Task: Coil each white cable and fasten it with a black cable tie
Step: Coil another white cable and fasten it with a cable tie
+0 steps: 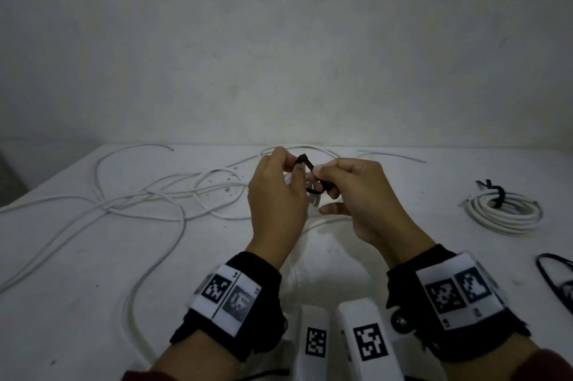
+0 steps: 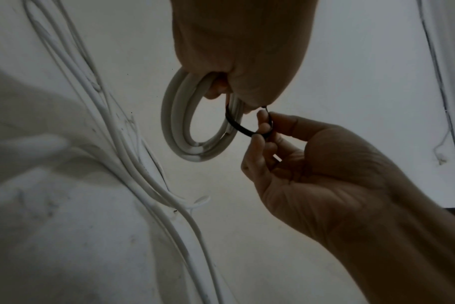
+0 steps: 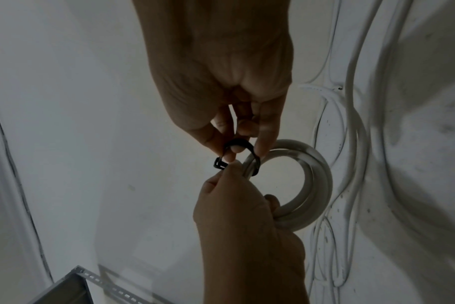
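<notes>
A small coil of white cable (image 2: 195,131) is held up above the surface (image 1: 387,256), with a black cable tie (image 3: 243,153) looped round its strands. The coil is gripped by the left hand (image 1: 276,204), fingers curled round the bundle, while the head end of the tie is pinched between that hand's thumb and forefinger. The strap of the tie is pinched by the fingertips of the right hand (image 1: 362,197), and the tie is seen as a wide, slack loop, not drawn snug against the cable. To the left, loose white cables (image 1: 130,201) are spread in a tangle across the surface. Well apart on the right, a finished coil (image 1: 505,213) is lying flat, bound with its own black tie (image 1: 493,194). At the right edge of the head view, more black ties (image 1: 555,281) are lying on the surface. Marker-tagged wrist bands (image 1: 229,297) are worn on both forearms.
</notes>
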